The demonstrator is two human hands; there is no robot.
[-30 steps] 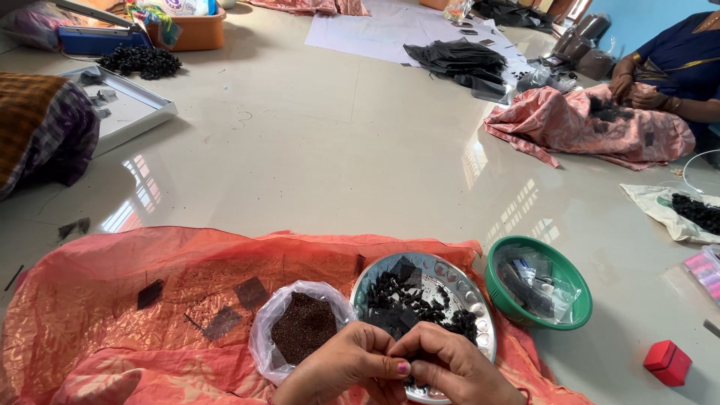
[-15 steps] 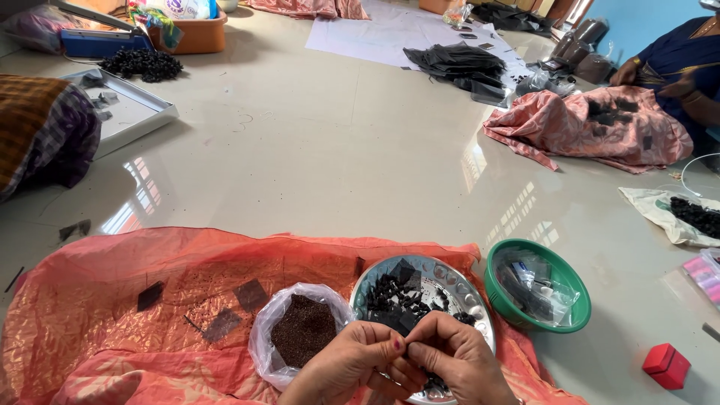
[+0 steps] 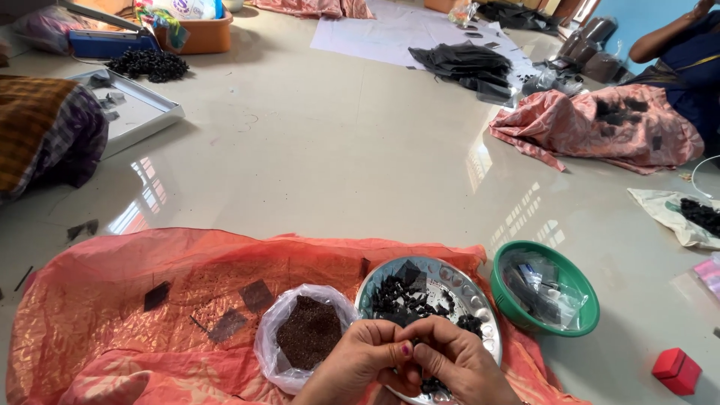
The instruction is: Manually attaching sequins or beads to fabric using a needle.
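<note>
My left hand [image 3: 358,364] and my right hand [image 3: 459,364] meet fingertip to fingertip at the bottom edge, pinching a small dark piece [image 3: 409,352] between them over a round metal plate [image 3: 457,279]. The plate carries several small black pieces [image 3: 397,294]. Just left of my hands sits an open clear plastic bag of dark brown powder [image 3: 307,330]. Everything rests on an orange cloth [image 3: 112,315] spread on the floor, with a few small dark squares [image 3: 257,295] lying on it.
A green bowl [image 3: 544,324] with small clear packets stands right of the plate; a red box [image 3: 677,370] lies further right. Across the glossy floor a seated person [image 3: 679,52] has a pink cloth [image 3: 600,127]. A white tray [image 3: 135,112], a black heap [image 3: 148,64] and an orange tub [image 3: 191,34] are far left.
My hands stay pinched together over the plate, shifting only slightly. The person at the far right has raised an arm.
</note>
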